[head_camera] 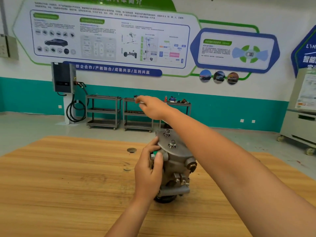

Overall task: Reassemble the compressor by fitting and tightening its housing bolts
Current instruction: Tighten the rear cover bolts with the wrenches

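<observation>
workshop bench: a grey metal compressor (176, 166) stood on end on a pale wooden table (68, 185). the table's far edge ran just behind the compressor. broad bare wood lay open to the left of the compressor and in front of it, and the table's right edge slanted away past it.

the person's left hand (147, 173) gripped the compressor's left flank, thumb and fingers curled round the housing just below a small green fitting (156, 152). the right hand (153, 108) hung in the air above and beyond the compressor, its forearm crossing over the unit's right side. something small and blurred showed at the fingertips (139, 100); whether they pinched it or lay loose could not be told.

two silver bolts with washers stood up from the compressor's round top plate (162, 144): the far bolt (166, 133) and the near bolt (172, 144). a third bolt head (152, 156) showed on the left flank beside the thumb.

one dark round mark (131, 150) sat on the wood to the left of the compressor, well apart from it. beyond the compressor, across open grey floor, three grey metal shelf trolleys (103, 112) lined the teal-banded wall, the right one partly hidden by the arm. one dark wall charger (62, 77) with a looped black cable (75, 113) hung left of them. one pale cabinet on castors (299, 120) stood far to the compressor's right.
</observation>
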The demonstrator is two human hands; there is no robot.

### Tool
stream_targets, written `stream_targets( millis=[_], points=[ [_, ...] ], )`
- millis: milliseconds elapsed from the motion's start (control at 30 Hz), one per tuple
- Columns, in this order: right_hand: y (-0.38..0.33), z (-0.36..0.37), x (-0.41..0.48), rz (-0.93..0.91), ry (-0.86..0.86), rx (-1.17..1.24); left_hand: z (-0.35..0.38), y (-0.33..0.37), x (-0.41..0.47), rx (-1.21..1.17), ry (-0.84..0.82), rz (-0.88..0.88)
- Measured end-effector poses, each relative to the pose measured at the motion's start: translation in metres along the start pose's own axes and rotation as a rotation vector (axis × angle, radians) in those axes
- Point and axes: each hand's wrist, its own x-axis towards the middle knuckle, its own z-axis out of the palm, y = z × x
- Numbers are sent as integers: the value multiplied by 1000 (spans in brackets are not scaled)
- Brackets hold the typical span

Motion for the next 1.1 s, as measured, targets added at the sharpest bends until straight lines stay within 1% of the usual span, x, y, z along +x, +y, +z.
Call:
stream_targets(
  millis=[67,167,267,333,400,500,600,700,733,767,800,833,867,900,933,967,1000,1033,1067,1100],
  points=[
    [12,0,2,54,7,37,-2,2,0,-35,-22,10],
    [33,-2,1,138,33,87,-6,-4,2,-78,-11,-39],
    [59,-12,-5,228,83,117,-8,-8,6,-104,-5,-70],
    [79,-17,-15,294,147,140,-8,-9,9,-133,-4,-96],
    [101,-21,-33,371,271,131,-8,-10,11,-167,6,-104],
    [135,-23,-81,438,566,146,-9,-11,12,-196,23,-104],
    [149,-23,-133,413,812,225,-10,-12,10,-165,40,-84],
    [129,-18,-200,380,1065,287,-9,-12,6,-125,53,-51],
    [117,-14,-223,336,1121,321,-8,-13,5,-122,59,-40],
    [102,-8,-248,276,1129,329,-8,-13,4,-125,65,-28],
    [86,-7,-260,202,1090,296,-9,-13,3,-127,72,-11],
    [69,-2,-270,157,946,241,-9,-14,3,-127,77,10],
    [48,2,-272,95,679,144,-10,-15,3,-128,81,29],
    [26,10,-269,8,372,-9,-11,-16,3,-129,85,41],
    [6,17,-264,-100,205,-154,-11,-16,2,-128,86,51],
    [-14,24,-258,-231,243,-218,-11,-16,1,-122,84,63],
    [-38,26,-250,-326,304,-127,-9,-16,0,-117,77,73],
    [-58,28,-238,-393,290,-36,-6,-16,-2,-119,66,74],
    [-69,30,-223,-454,237,37,-3,-15,-4,-128,60,67],
    [-75,34,-205,-492,183,41,0,-15,-5,-132,59,52]
  ],
)
